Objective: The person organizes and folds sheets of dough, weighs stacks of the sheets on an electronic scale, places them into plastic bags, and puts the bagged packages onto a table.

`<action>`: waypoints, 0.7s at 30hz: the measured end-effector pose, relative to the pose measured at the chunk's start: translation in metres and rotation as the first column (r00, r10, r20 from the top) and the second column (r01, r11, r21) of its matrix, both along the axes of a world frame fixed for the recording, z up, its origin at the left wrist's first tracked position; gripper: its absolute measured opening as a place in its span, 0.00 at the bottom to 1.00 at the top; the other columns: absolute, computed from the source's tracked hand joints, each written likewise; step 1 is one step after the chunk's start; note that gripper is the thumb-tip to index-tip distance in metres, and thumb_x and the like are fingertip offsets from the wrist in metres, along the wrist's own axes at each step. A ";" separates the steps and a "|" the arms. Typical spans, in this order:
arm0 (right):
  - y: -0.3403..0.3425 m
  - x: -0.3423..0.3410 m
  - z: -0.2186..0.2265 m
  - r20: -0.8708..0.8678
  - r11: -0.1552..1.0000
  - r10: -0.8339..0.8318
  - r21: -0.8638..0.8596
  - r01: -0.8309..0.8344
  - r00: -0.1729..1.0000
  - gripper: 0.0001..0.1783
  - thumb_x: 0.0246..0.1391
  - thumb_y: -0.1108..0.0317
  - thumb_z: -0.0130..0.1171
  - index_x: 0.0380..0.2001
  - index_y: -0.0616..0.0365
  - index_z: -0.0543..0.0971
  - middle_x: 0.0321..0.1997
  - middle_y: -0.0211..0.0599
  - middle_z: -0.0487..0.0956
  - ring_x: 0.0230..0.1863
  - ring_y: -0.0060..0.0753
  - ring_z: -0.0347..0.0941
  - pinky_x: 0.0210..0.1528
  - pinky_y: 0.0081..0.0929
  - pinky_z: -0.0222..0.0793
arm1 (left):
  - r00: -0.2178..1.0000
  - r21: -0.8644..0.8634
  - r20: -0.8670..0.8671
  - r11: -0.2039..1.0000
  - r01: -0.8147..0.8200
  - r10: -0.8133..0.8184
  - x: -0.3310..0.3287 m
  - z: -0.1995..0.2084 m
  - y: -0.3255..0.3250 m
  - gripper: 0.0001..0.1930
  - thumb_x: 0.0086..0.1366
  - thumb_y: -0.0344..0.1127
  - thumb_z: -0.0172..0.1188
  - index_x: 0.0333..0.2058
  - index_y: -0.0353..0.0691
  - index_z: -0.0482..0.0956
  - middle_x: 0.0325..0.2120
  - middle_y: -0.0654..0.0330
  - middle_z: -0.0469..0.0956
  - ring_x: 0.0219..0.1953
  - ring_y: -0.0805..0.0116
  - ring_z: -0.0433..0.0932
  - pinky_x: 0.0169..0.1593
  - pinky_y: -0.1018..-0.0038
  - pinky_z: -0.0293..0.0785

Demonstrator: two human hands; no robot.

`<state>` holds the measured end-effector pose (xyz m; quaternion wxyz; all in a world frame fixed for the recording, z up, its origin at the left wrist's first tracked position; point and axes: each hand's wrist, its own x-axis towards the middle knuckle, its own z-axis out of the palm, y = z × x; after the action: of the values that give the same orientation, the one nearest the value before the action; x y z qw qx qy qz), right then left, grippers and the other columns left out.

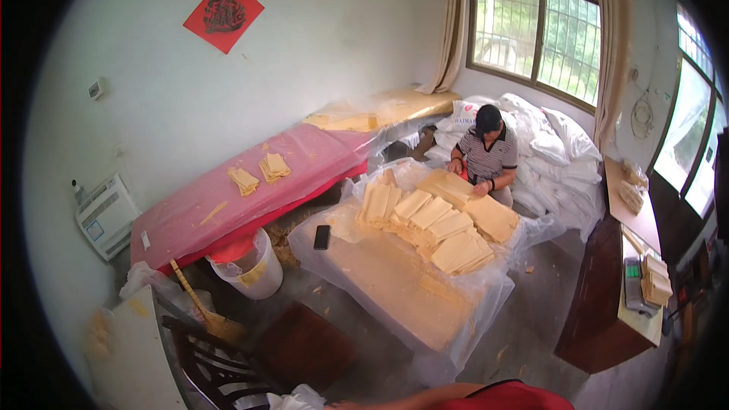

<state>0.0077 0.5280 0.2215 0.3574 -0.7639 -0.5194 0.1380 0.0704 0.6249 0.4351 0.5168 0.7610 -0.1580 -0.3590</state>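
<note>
While most of the right arm is down at the bottom edge, all I can make out of the right grip is a sliver of hand, so I honestly can't tell how far open it is or whether it's got hold of anything. The left grip is out of view, so no clue on that one either. Closest thing is a crumpled white plastic bag, just left of the right grip; can't say if they touch. Just beyond the bag, ahead and a bit left of the grip, is a dark wooden chair, with a broom leaning further left. Straight out past the chair, a black phone lies on the plastic-covered surface, and ahead and to the right of the grip that same surface carries rows of pale yellow sheets. At the far side, well away from the grip, a co-worker in a striped shirt has both hands down by the sheets, with white sacks piled behind. Ahead-left of the grip there's a white bin, and beyond it a pink-covered bench with two small stacks on it.
</note>
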 end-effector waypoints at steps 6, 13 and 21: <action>0.068 -0.022 0.005 -0.001 0.996 -0.057 0.063 0.057 0.998 0.14 0.48 0.57 0.55 0.25 0.55 0.82 0.24 0.45 0.80 0.28 0.47 0.78 0.29 0.45 0.71 | 0.736 -0.245 -0.184 0.755 0.608 -0.652 -0.046 0.010 -0.167 0.31 0.61 0.39 0.55 0.61 0.33 0.61 0.58 0.46 0.67 0.60 0.57 0.66 0.64 0.68 0.57; 0.055 -0.025 -0.003 -0.032 0.995 0.033 -0.095 -0.036 0.999 0.14 0.47 0.57 0.55 0.28 0.56 0.82 0.26 0.44 0.80 0.30 0.46 0.79 0.31 0.44 0.72 | 0.427 -0.176 -0.016 0.423 0.889 -0.904 -0.064 -0.051 -0.212 0.26 0.67 0.44 0.46 0.59 0.35 0.62 0.58 0.51 0.67 0.58 0.62 0.66 0.61 0.72 0.58; 0.074 -0.029 -0.021 -0.119 0.993 -0.093 0.066 0.101 0.989 0.11 0.39 0.65 0.55 0.27 0.58 0.81 0.24 0.45 0.78 0.28 0.47 0.76 0.30 0.43 0.72 | 0.312 -0.260 -0.071 0.319 0.911 -0.948 -0.086 -0.132 -0.219 0.22 0.68 0.48 0.44 0.50 0.36 0.70 0.48 0.54 0.75 0.49 0.63 0.72 0.55 0.72 0.64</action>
<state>-0.0211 0.6018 0.2001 0.4203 -0.7656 -0.4646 0.1457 -0.0157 0.4058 0.3035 0.2910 0.4393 -0.5426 -0.6542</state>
